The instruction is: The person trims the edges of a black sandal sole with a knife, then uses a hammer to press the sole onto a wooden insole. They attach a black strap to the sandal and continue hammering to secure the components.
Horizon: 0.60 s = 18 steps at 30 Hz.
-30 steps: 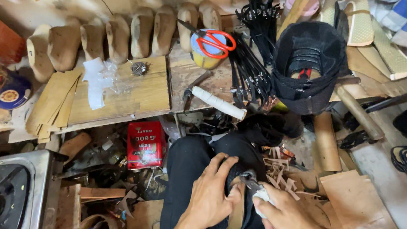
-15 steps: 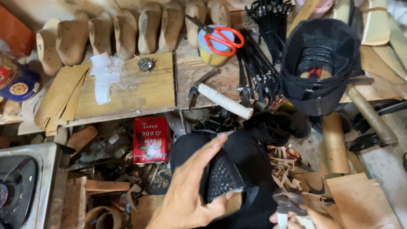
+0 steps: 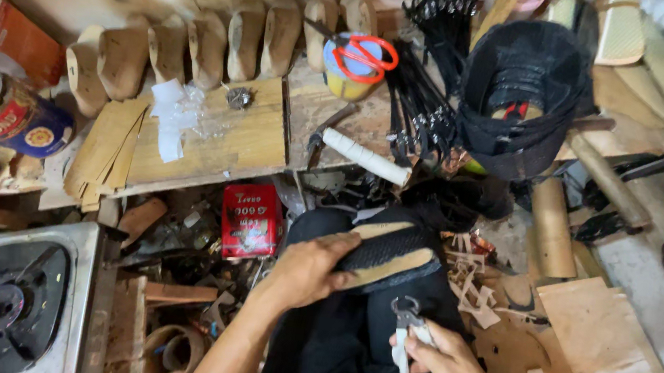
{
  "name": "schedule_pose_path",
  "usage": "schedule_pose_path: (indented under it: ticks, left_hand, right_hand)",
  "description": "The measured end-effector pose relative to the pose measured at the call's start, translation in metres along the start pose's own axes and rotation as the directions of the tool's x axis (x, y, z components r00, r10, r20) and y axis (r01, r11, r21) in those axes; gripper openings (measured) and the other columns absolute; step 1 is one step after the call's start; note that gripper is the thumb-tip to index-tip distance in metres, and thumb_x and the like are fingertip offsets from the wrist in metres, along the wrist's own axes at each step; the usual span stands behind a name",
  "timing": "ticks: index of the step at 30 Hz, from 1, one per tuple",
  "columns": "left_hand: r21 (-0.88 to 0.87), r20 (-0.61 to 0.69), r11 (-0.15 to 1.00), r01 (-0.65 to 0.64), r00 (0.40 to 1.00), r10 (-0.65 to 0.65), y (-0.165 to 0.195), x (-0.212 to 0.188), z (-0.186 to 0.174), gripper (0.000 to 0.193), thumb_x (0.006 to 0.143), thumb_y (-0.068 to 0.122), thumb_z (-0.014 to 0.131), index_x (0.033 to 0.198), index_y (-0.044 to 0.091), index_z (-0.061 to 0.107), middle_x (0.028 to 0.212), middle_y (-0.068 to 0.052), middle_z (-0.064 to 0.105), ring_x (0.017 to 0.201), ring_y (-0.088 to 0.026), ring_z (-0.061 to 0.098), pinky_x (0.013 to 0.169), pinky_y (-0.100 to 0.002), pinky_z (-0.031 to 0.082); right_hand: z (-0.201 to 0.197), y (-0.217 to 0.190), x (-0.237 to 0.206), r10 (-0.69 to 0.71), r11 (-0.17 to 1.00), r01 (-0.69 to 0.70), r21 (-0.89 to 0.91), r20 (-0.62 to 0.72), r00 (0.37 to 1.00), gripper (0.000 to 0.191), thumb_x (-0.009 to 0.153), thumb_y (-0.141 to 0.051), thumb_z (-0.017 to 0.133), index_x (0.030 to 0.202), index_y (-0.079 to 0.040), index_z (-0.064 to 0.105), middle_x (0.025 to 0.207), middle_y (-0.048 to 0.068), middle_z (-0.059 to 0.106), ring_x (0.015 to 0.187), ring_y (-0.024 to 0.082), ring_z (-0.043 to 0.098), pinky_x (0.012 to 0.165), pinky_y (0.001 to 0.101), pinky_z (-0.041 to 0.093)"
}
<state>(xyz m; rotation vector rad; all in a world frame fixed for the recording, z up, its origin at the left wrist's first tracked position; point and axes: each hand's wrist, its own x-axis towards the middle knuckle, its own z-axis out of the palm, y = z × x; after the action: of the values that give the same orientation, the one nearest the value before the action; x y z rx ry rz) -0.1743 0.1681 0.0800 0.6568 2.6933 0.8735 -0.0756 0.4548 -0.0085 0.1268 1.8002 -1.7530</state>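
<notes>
A: Head view, entry one. Where are the hands?

B: Lower centre of the frame. The left hand point(image 3: 309, 269) grips one end of a shoe sole point(image 3: 386, 253), fingers wrapped over its near end. The sole lies across the person's dark-clad lap, tan surface up with a black textured band across it.

A: And the other?

B: The right hand point(image 3: 444, 366), just below and right of the sole, is clenched around the white handles of a pair of pliers point(image 3: 406, 331). The metal head points up toward the sole but stands apart from it.

A: Surroundings?

B: Wooden bench point(image 3: 222, 143) across the upper middle. A row of wooden shoe lasts point(image 3: 199, 48) along its far edge. Orange-handled scissors point(image 3: 364, 52) rest on a yellow pot at upper centre. A red tin point(image 3: 250, 221) lies below the bench, left of the sole. A gas burner point(image 3: 0, 301) is at lower left, a black mesh basket point(image 3: 519, 99) at upper right.

A: Scraps?

B: Small wood offcuts point(image 3: 472, 285) right of the lap.
</notes>
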Motion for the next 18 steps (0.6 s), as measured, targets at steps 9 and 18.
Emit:
schedule_pose_path:
  ticks: [9, 18]
  left_hand:
    - [0.196, -0.366, 0.978, -0.066, 0.921, 0.136, -0.007, -0.025, 0.027, 0.05, 0.084, 0.022, 0.073, 0.132, 0.007, 0.066, 0.139, -0.011, 0.065, 0.122, -0.032, 0.064, 0.096, -0.045, 0.053]
    - [0.31, -0.441, 0.95, -0.032, 0.88, 0.174, 0.007, -0.012, 0.047, 0.043, 0.084, 0.022, 0.074, 0.125, 0.008, 0.07, 0.137, -0.008, 0.066, 0.122, -0.027, 0.064, 0.083, -0.045, 0.052]
  right_hand:
    - [0.033, -0.023, 0.04, -0.058, 0.957, 0.044, -0.285, -0.041, 0.997, 0.03, 0.095, -0.018, 0.057, 0.119, -0.005, 0.068, 0.1, 0.006, 0.078, 0.089, 0.017, 0.074, 0.079, 0.0324, 0.061]
    - [0.04, -0.077, 0.036, -0.212, 0.74, 0.073, -0.668, -0.129, 0.969, 0.039, 0.092, -0.017, 0.059, 0.13, -0.008, 0.058, 0.093, 0.017, 0.071, 0.084, 0.037, 0.07, 0.075, 0.0448, 0.053]
